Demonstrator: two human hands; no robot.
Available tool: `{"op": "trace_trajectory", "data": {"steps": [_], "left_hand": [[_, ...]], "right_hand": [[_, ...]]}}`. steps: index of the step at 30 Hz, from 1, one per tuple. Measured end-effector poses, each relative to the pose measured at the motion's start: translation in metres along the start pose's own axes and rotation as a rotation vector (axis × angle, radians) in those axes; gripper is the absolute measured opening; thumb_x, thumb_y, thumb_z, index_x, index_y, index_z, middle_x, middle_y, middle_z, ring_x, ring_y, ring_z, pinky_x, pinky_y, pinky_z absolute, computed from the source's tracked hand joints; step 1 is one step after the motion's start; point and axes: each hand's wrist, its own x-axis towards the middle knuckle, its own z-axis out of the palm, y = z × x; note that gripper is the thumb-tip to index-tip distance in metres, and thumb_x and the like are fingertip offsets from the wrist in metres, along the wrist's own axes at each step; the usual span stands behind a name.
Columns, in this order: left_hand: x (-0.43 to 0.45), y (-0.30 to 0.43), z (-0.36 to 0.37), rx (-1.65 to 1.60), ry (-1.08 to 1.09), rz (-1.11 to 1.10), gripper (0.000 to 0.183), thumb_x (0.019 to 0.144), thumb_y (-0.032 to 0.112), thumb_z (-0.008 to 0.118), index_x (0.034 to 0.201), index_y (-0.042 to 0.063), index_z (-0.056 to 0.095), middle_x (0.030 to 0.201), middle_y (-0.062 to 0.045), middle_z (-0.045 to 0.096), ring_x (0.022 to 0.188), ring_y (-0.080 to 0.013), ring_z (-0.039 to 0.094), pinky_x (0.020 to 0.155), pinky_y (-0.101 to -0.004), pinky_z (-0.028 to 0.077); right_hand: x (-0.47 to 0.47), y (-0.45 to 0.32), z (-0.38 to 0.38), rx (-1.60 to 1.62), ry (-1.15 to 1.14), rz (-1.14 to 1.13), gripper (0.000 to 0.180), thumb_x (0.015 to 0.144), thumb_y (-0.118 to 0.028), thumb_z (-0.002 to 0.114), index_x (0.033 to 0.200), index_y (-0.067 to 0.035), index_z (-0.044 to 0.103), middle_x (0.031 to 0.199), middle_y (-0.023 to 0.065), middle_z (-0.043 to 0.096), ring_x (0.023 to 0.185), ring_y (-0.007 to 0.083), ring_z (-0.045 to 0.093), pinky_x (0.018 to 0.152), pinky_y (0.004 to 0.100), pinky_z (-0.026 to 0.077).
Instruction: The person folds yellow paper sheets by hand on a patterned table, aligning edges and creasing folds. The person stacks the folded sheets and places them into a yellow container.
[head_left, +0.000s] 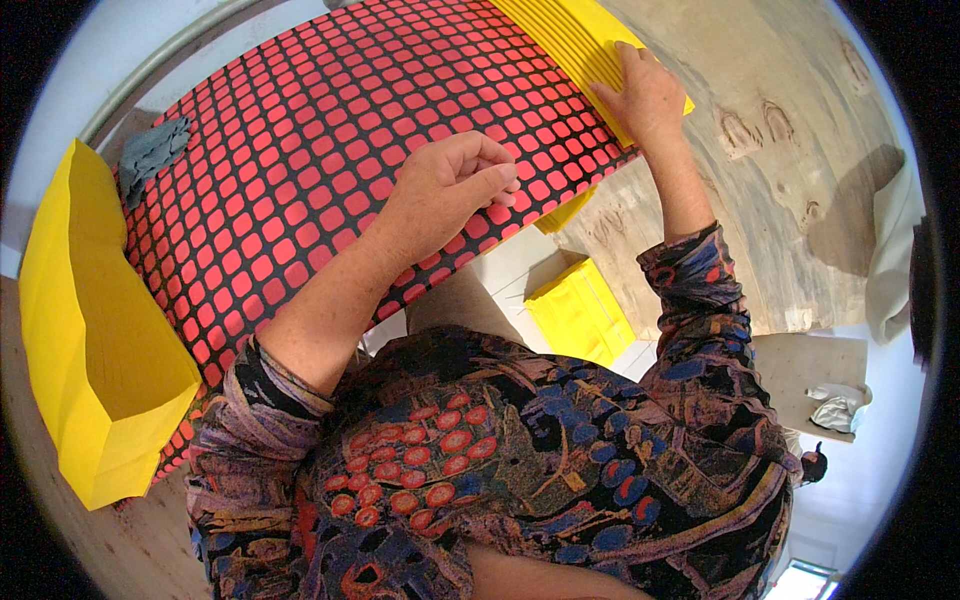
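Note:
Before me spreads a surface covered in red-and-black checked fabric (300, 135). Over its near edge hangs my left hand (457, 176), its fingers loosely curled; whether it pinches something small I cannot tell. My right hand (645, 94) rests at the upper right on a stack of folded yellow sheets (562, 45), thumb and fingers apart; it covers the near end of the stack. At the far left stands an open yellow bag or box (112, 442), of paper or cloth, tilted on the fabric's edge. A crumpled grey cloth (152, 154) lies near the fabric's far left corner.
A wooden board surface (757, 195) adjoins on the right. Below the near edge, a folded yellow bundle (585, 311) is near the tiled floor. A pipe (165, 56) curves behind the fabric. At right are a pale board (810, 375) and a distant person (812, 463).

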Motion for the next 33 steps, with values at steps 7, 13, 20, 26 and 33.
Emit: {"op": "trace_trajectory", "data": {"steps": [7,13,20,26,33], "left_hand": [[-0.001,0.0,-0.001,0.018,-0.005,0.001,0.025,0.101,0.02,0.06,0.114,-0.002,0.062,0.103,-0.011,0.071,0.09,-0.0157,0.07,0.08,-0.0261,0.054],[0.001,-0.001,0.001,-0.018,0.024,0.017,0.024,0.1,0.017,0.06,0.11,-0.005,0.062,0.099,-0.011,0.072,0.088,-0.0163,0.071,0.079,-0.028,0.056],[0.0,0.0,0.003,-0.051,0.045,0.009,0.024,0.098,0.016,0.06,0.108,-0.006,0.062,0.096,-0.011,0.072,0.087,-0.016,0.071,0.078,-0.0281,0.057],[-0.001,0.004,0.002,0.016,0.03,-0.045,0.026,0.101,0.021,0.06,0.115,-0.001,0.062,0.103,-0.009,0.071,0.091,-0.0155,0.07,0.082,-0.0269,0.055],[0.002,-0.006,0.002,-0.007,0.059,0.067,0.022,0.095,0.018,0.065,0.102,-0.003,0.066,0.087,-0.008,0.072,0.081,-0.0127,0.07,0.071,-0.0263,0.054]], "right_hand": [[-0.001,0.001,0.003,0.004,0.004,-0.016,0.045,0.074,-0.03,0.082,0.109,-0.011,0.06,0.093,0.0112,0.066,0.083,0.0334,0.067,0.074,0.0448,0.054],[-0.001,0.001,0.003,0.016,0.02,-0.032,0.045,0.074,-0.028,0.082,0.109,-0.01,0.06,0.093,0.0111,0.066,0.084,0.0331,0.067,0.075,0.0447,0.054],[-0.003,-0.004,0.001,0.007,0.011,-0.004,0.051,0.071,-0.031,0.085,0.11,-0.01,0.06,0.092,0.0112,0.066,0.085,0.0325,0.067,0.075,0.0441,0.053],[-0.006,-0.009,0.001,0.0,0.047,-0.012,0.061,0.065,-0.037,0.088,0.111,-0.009,0.06,0.092,0.0119,0.066,0.085,0.033,0.067,0.075,0.0443,0.053],[-0.004,-0.013,-0.008,0.036,0.121,-0.039,0.063,0.072,-0.041,0.084,0.12,-0.008,0.06,0.107,0.0138,0.067,0.099,0.0338,0.066,0.085,0.0454,0.052]]}}
